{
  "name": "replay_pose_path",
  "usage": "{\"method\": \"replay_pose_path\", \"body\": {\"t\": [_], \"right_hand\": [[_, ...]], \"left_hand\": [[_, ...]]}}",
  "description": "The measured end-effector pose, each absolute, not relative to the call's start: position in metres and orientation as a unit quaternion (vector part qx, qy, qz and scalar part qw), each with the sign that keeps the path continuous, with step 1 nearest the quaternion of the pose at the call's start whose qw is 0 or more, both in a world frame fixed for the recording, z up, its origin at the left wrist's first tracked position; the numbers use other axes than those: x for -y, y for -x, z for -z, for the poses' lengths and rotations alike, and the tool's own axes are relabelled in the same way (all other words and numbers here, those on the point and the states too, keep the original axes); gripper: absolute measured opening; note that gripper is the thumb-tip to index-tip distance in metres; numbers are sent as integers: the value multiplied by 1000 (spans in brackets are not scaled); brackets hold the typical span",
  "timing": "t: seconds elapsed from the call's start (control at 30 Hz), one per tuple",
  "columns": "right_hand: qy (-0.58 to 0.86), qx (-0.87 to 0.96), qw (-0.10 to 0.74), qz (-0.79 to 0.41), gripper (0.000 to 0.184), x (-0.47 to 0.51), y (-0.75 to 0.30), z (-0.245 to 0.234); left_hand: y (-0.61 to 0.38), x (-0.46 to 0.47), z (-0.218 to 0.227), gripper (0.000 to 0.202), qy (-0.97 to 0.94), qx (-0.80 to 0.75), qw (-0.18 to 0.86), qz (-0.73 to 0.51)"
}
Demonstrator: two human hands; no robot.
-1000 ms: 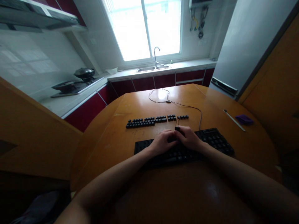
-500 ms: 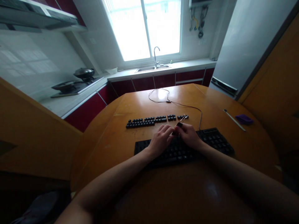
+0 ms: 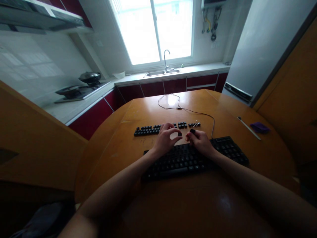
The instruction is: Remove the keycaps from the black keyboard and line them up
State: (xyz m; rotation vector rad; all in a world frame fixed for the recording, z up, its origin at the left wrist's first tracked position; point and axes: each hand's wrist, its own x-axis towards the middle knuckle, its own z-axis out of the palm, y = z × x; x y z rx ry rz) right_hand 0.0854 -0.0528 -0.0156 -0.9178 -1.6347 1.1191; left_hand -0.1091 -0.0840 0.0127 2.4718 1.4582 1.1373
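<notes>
A black keyboard (image 3: 183,165) lies on the wooden table in front of me, its upper keys partly covered by my hands. Above its top edge, my left hand (image 3: 165,140) pinches a small black keycap (image 3: 180,134) between thumb and index finger. Close by on the right, my right hand (image 3: 201,142) is closed on a black-handled keycap puller (image 3: 192,131), whose thin wires point left toward the keycap. Beyond the keyboard, loose black keycaps (image 3: 146,131) are laid out in rows. Thin pale wire pieces (image 3: 196,124) rest by the right end of those rows.
The keyboard's cable (image 3: 198,112) loops across the far part of the table (image 3: 109,145). On the right lie a thin white stick (image 3: 249,128) with a dark tip and a purple cloth-like item (image 3: 259,127). A counter with a sink (image 3: 160,73) stands beyond.
My left hand has drawn away from my right hand, moving left and slightly up with the keycap. My right hand stays near the same place, still holding the puller.
</notes>
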Motion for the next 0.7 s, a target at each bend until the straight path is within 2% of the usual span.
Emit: {"method": "replay_pose_path", "body": {"t": [0.23, 0.47, 0.7], "right_hand": [[369, 658, 455, -474, 38, 51, -84, 20], [370, 661, 455, -468, 39, 51, -85, 19], [370, 657, 453, -475, 41, 53, -85, 14]], "left_hand": [[163, 38, 3, 19, -729, -603, -13, -324], [170, 34, 18, 21, -720, -644, 28, -256], [168, 40, 14, 27, -702, -664, 35, -256]]}}
